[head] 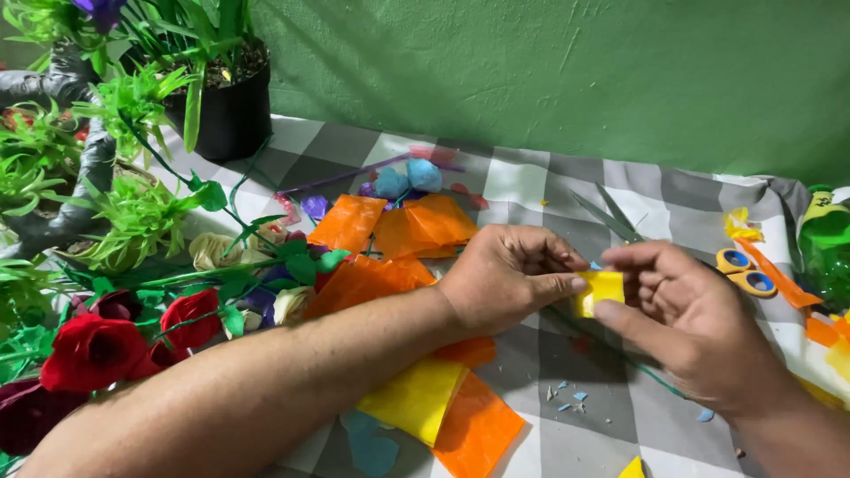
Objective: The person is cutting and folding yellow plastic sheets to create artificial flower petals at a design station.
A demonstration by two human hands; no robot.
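Nearest to us, our left forearm is crossing the lower frame over loose yellow and orange sheets [447, 412] that are lying flat on the checked tabletop [602, 389]. Beyond it, our left hand [505, 276] and right hand [686, 323] are meeting above the cloth, both pinching narrowly on a small yellow piece [602, 290] held just between them, lifted off the tabletop. We are judging this piece to be very light, thin and limp, like tissue or thin plastic film, so it is likely creasing or tearing easily; it seems best held by its edges between thumb and fingertip, with gentle pressure, as both hands are doing. Small blue and white scraps [567, 400] are lying below the hands.

To the left, red fabric roses [93, 350] and green artificial leaves are crowding the tabletop, with a black pot [230, 111] of green stems standing at the back. More orange sheets [425, 226] are lying behind the left hand, with two pale blue balls [409, 179] beyond them. Yellow-handled scissors [744, 270] are resting to the right, just beside the right hand. At the far right edge a green bottle [828, 248] is partly showing; it is carrying a yellow-green label near its top, too small for us to tell more
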